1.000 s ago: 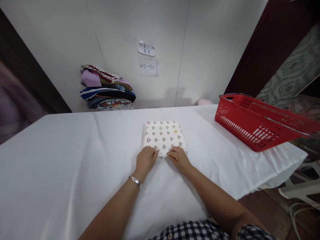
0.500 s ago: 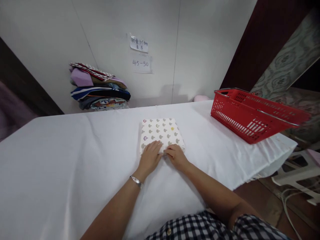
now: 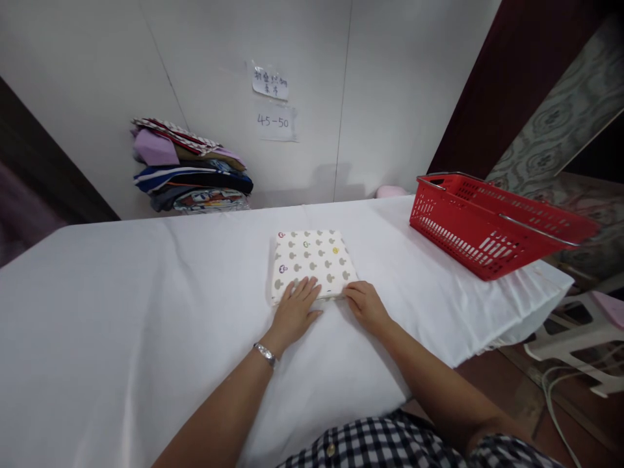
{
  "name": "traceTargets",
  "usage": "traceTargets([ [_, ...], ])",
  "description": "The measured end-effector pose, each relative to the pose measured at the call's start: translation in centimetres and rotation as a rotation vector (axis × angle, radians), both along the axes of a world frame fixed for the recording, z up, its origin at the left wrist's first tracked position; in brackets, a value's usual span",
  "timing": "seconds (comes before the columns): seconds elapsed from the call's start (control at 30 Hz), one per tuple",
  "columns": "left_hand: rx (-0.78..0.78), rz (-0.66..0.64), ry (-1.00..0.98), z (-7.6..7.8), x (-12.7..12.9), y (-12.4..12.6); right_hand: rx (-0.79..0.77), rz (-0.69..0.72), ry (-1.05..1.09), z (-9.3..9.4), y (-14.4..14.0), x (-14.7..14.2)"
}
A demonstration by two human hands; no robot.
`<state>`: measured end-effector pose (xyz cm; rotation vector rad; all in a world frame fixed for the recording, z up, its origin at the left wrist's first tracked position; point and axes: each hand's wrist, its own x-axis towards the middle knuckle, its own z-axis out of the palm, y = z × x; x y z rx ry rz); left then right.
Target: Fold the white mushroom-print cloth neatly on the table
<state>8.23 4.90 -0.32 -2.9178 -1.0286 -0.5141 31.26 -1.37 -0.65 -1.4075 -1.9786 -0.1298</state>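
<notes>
Folded cloth (image 3: 312, 261), cream with mushroom print, square, left hand (image 3: 294, 311) flat on it, right hand (image 3: 366, 304) curled at its corner.

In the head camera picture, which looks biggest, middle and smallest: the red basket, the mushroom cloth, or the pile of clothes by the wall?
1. red basket, widest in the picture.
2. pile of clothes, though it sits farther away, so it may really be bigger than it looks.
3. mushroom cloth, folded, under the left hand and right hand.

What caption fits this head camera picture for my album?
Two hands, left hand and right hand, rest on a folded mushroom-print cloth beside a red basket.
</notes>
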Motion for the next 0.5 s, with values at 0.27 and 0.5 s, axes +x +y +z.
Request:
traceTargets([
  [0.27, 0.001, -0.015, -0.017, -0.2, -0.1, 0.2, 0.013, 0.041, 0.050, -0.2, -0.7, -0.1],
  [0.5, 0.003, -0.008, -0.010, -0.3, -0.1, 0.1, -0.024, 0.014, -0.015, 1.9, 0.9, -1.5],
])
